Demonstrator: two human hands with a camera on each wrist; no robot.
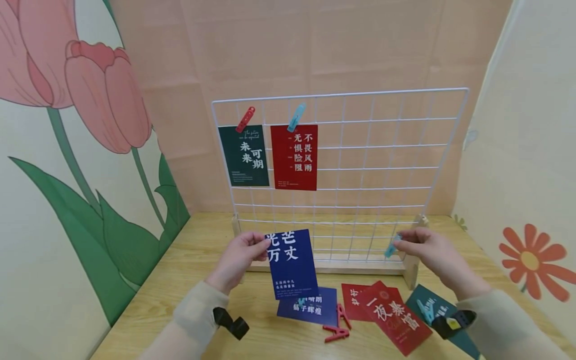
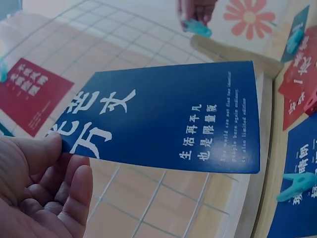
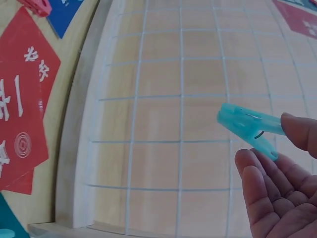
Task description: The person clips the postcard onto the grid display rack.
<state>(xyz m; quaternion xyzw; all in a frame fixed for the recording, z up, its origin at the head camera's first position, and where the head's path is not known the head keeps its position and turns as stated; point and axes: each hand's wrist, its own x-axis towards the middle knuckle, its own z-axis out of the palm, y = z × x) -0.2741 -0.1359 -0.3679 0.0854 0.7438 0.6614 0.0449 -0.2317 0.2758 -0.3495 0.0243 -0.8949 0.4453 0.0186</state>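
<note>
My left hand [image 1: 237, 256] pinches a dark blue card [image 1: 293, 272] with white characters by its upper left corner, thumb on the printed face. The card hangs in front of the lower part of a white wire grid [image 1: 342, 95]. To the right, my right hand [image 1: 434, 254] holds a light blue clothespin [image 3: 247, 124] between thumb and fingers, apart from the grid. High on the grid's left side hang a green card [image 1: 243, 172], under a red clothespin [image 1: 245, 119], and a red card [image 1: 285, 167], under a blue clothespin [image 1: 296, 117].
On the wooden table [image 1: 180, 280] lie another blue card [image 1: 308, 316], overlapping red cards [image 1: 398, 325] and a green card [image 1: 463, 340]. Red clothespins [image 1: 336, 334] and blue ones lie among them. A wooden base [image 1: 360, 266] supports the grid; walls stand left and right.
</note>
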